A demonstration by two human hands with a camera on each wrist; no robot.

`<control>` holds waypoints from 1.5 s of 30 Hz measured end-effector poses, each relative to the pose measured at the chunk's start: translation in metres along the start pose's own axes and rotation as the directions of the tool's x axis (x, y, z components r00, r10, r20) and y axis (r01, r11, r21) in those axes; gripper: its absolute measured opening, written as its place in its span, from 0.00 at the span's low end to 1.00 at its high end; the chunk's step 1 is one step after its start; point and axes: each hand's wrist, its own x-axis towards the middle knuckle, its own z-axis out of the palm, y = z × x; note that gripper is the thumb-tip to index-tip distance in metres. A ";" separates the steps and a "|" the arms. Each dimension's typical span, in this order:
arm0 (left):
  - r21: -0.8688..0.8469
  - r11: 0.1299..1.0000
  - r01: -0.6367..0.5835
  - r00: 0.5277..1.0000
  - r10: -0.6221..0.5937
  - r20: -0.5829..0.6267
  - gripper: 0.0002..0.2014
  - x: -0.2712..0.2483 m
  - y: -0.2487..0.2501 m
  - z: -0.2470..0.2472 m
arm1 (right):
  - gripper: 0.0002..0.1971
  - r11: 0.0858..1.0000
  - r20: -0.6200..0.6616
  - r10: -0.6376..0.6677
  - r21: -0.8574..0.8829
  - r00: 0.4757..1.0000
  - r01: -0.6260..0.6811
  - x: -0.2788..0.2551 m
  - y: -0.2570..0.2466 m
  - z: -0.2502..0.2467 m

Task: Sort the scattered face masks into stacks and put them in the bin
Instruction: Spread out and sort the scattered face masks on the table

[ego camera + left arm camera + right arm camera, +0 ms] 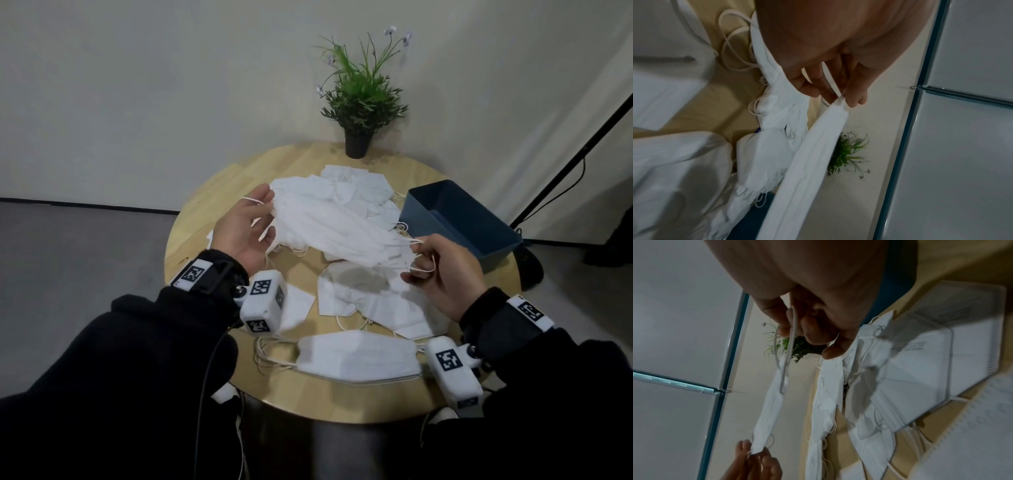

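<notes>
White mask (337,228) is hanging stretched above the table (205,192), left hand (245,229) and right hand (445,274) pinching its ends.

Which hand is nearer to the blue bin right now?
Right. The right hand pinches one end of the held mask just beside the blue bin, on its near-left side. The left hand holds the other end, across the table.

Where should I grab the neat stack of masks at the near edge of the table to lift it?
Probably pinch the mask stack across its long edges, mid-body, coming from above. It lies flat, with ear loops trailing off its left end; lifting by those would likely let the layers sag and slide apart.
</notes>
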 end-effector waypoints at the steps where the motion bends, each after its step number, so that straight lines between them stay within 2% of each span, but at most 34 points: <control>1: -0.041 0.999 0.009 1.000 -0.010 -0.011 0.15 0.002 0.004 -0.003 | 0.10 0.999 0.004 0.022 0.040 1.000 -0.022 0.001 -0.001 -0.003; 5: -0.122 0.993 0.002 0.999 -0.007 -0.039 0.10 0.007 0.013 -0.012 | 0.12 0.973 0.018 0.060 0.223 0.998 -0.063 0.004 -0.006 -0.018; 8: -0.184 0.981 0.057 0.996 -0.069 -0.060 0.08 0.008 0.017 -0.018 | 0.11 0.935 0.028 0.061 0.349 0.998 -0.067 0.004 -0.011 -0.030; 10: -0.135 0.980 0.144 0.989 -0.146 -0.007 0.09 0.006 0.022 -0.021 | 0.05 0.914 0.072 0.031 0.401 0.997 -0.057 0.003 -0.017 -0.037; 12: -0.044 0.975 0.216 0.974 -0.213 0.075 0.09 0.002 0.026 -0.026 | 0.04 0.924 0.098 0.008 0.380 0.995 -0.045 0.002 -0.022 -0.043; 14: 0.100 0.965 0.241 0.960 -0.252 0.122 0.16 -0.004 0.030 -0.029 | 0.03 0.954 0.092 0.007 0.299 0.996 -0.034 0.002 -0.024 -0.052; 16: 0.333 0.925 0.186 0.963 -0.239 0.126 0.24 -0.010 0.030 -0.034 | 0.08 0.994 0.059 0.024 0.105 0.998 -0.030 0.002 -0.022 -0.063; 18: 0.621 0.778 0.094 0.963 -0.229 0.142 0.25 -0.018 0.028 -0.041 | 0.14 0.984 0.020 0.051 -0.170 0.998 -0.047 0.002 -0.017 -0.074; 20: 0.826 0.561 0.050 0.948 -0.287 0.138 0.22 -0.026 0.024 -0.047 | 0.18 0.911 0.041 0.122 -0.402 0.992 -0.096 -0.001 -0.010 -0.083; 22: 0.917 0.394 0.058 0.932 -0.350 0.092 0.15 -0.034 0.015 -0.053 | 0.17 0.798 0.093 0.231 -0.587 0.968 -0.134 -0.006 -0.003 -0.089; 23: 0.934 0.349 0.072 0.924 -0.377 0.069 0.12 -0.039 0.010 -0.055 | 0.15 0.738 0.100 0.283 -0.658 0.954 -0.150 -0.008 0.001 -0.090; 25: 0.946 0.308 0.100 0.903 -0.427 0.044 0.10 -0.047 -0.002 -0.057 | 0.12 0.642 0.086 0.346 -0.748 0.934 -0.169 -0.013 0.007 -0.091; 27: 0.950 0.292 0.107 0.881 -0.471 0.045 0.10 -0.055 -0.013 -0.057 | 0.13 0.596 0.066 0.368 -0.782 0.927 -0.181 -0.017 0.010 -0.089; 33: 0.956 0.260 0.133 0.839 -0.543 0.031 0.13 -0.060 -0.033 -0.062 | 0.15 0.508 0.009 0.402 -0.834 0.916 -0.215 -0.029 0.011 -0.079; 35: 0.962 0.243 0.122 0.832 -0.553 0.035 0.15 -0.061 -0.032 -0.061 | 0.14 0.513 0.025 0.429 -0.829 0.903 -0.221 -0.032 0.012 -0.078; 37: 0.974 0.213 0.081 0.846 -0.532 0.045 0.17 -0.061 -0.030 -0.059 | 0.08 0.548 0.069 0.381 -0.820 0.922 -0.165 -0.032 0.014 -0.077; 38: 0.987 0.158 0.017 0.871 -0.487 0.063 0.18 -0.062 -0.029 -0.057 | 0.07 0.542 0.097 0.287 -0.836 0.953 -0.078 -0.030 0.015 -0.077; 39: 0.996 0.047 -0.079 0.904 -0.418 0.091 0.21 -0.063 -0.028 -0.054 | 0.08 0.495 0.129 0.155 -0.868 0.979 0.036 -0.028 0.016 -0.077; 40: 0.976 -0.124 -0.181 0.931 -0.341 0.129 0.25 -0.065 -0.026 -0.051 | 0.11 0.416 0.179 0.026 -0.897 0.983 0.153 -0.028 0.017 -0.074; 41: 0.914 -0.307 -0.266 0.944 -0.273 0.183 0.29 -0.070 -0.025 -0.047 | 0.16 0.331 0.259 -0.063 -0.906 0.964 0.265 -0.029 0.017 -0.069; 42: 0.836 -0.436 -0.332 0.939 -0.238 0.249 0.33 -0.074 -0.026 -0.043 | 0.22 0.251 0.353 -0.096 -0.896 0.931 0.365 -0.032 0.019 -0.063; 43: 0.777 -0.481 -0.406 0.913 -0.244 0.326 0.35 -0.077 -0.029 -0.037 | 0.28 0.191 0.440 -0.078 -0.874 0.895 0.447 -0.034 0.021 -0.057; 44: 0.744 -0.455 -0.489 0.871 -0.289 0.396 0.37 -0.080 -0.035 -0.033 | 0.34 0.156 0.503 -0.022 -0.852 0.864 0.500 -0.036 0.026 -0.051; 45: 0.724 -0.392 -0.567 0.820 -0.355 0.449 0.38 -0.084 -0.042 -0.029 | 0.41 0.125 0.539 0.053 -0.839 0.841 0.530 -0.038 0.034 -0.047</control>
